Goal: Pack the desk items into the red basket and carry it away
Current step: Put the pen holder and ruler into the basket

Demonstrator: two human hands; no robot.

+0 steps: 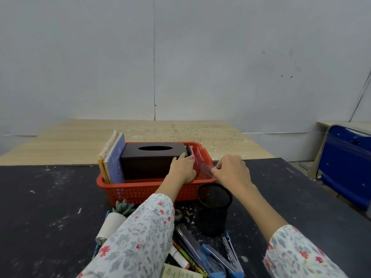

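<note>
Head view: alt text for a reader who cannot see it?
Both hands, left hand and right hand, slide a clear plastic ruler into a red plastic mesh basket holding a dark brown tissue box and upright spiral notebooks.

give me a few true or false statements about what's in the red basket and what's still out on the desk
1. The dark tissue box lies inside the red basket. True.
2. The spiral notebooks lie flat on the desk. False: they stand on edge at the basket's left end.
3. The black mesh pen cup is in the basket. False: it stands on the dark desk, just outside the basket's near wall.
4. The right hand pinches a clear ruler over the basket's right end. True.
5. The small potted succulent is still outside the basket. True.
</note>
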